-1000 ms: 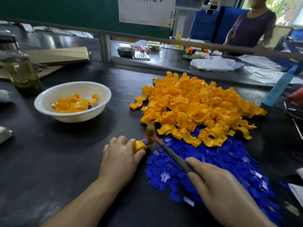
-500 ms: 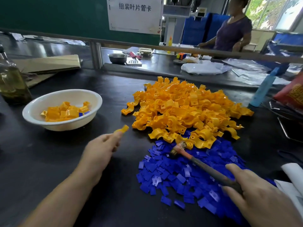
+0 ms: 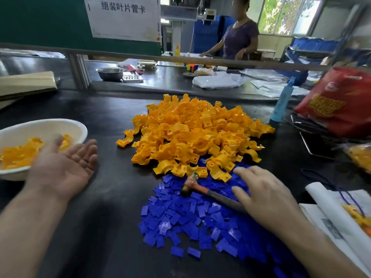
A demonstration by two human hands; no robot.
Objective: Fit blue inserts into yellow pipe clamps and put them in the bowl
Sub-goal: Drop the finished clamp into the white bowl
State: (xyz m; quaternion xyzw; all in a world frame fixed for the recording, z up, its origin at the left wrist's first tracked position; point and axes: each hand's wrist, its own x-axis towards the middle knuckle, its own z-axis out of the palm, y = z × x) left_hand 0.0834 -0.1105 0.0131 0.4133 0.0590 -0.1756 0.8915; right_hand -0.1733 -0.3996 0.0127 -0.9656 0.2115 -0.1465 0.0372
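The left hand [image 3: 62, 169] lay palm up, fingers loose and spread, holding nothing, just beside the near right rim of the white bowl [image 3: 50, 125]; the bowl stood toward the left edge of the counter [image 3: 112, 197], with a heap of bowl clamps [image 3: 18, 155] in it, too blurred to show any blue; the pile of yellow pipe clamps [image 3: 192, 135] sat mid-counter toward the far edge, and the blue inserts [image 3: 192, 221] spread from its near side toward the near edge; a hammer [image 3: 192, 183] lay on the inserts, head touching the pile; the right hand [image 3: 267, 195] was flat, fingers straight and splayed, over the handle, gripping nothing; whether it touched the handle I could not tell.
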